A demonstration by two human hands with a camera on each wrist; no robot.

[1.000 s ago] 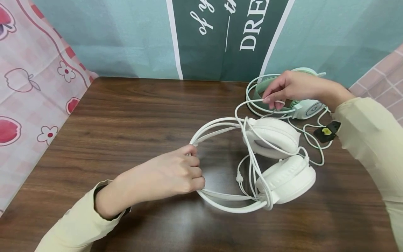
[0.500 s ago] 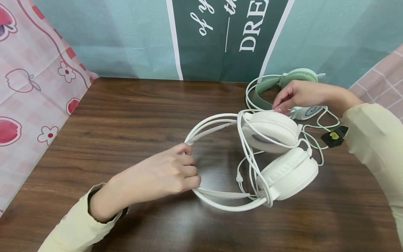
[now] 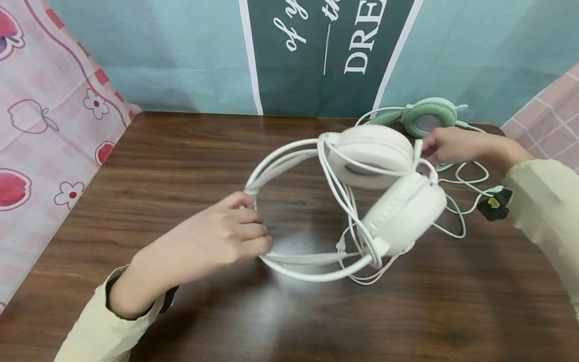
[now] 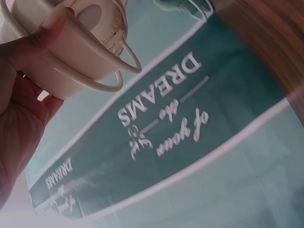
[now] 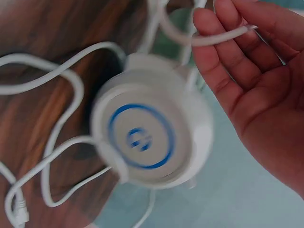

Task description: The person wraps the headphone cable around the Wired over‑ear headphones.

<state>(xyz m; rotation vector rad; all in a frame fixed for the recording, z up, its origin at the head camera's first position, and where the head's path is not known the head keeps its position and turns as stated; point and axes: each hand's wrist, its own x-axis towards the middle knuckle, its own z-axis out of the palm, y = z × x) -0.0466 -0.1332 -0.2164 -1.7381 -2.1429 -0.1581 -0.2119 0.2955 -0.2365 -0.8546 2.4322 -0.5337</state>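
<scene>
My left hand [image 3: 217,231] grips the headband of a pair of white over-ear headphones [image 3: 402,216], its fingers curled round the band. In the left wrist view the thumb lies along the white headband [image 4: 71,52]. Both ear cups point right, and a white cable is looped round the headphones. Behind the upper cup, my right hand [image 3: 452,146] is partly hidden in the head view. In the right wrist view its fingers pinch a thin white cable [image 5: 223,37] near the thumb. Close to that hand lie green-and-white headphones [image 3: 429,118], their white cup [image 5: 147,133] marked with a blue ring.
A brown wooden table [image 3: 181,166] lies under everything. The green headphones' pale cable [image 3: 457,234] is spread on its right side. At the back hangs a teal cloth [image 3: 158,60] with lettering; a pink patterned cloth [image 3: 45,151] borders the left.
The white headphones have shifted left and toward the back, with the cups higher in view. My left hand moved left with the headband. My right hand moved right, beyond the upper cup.
</scene>
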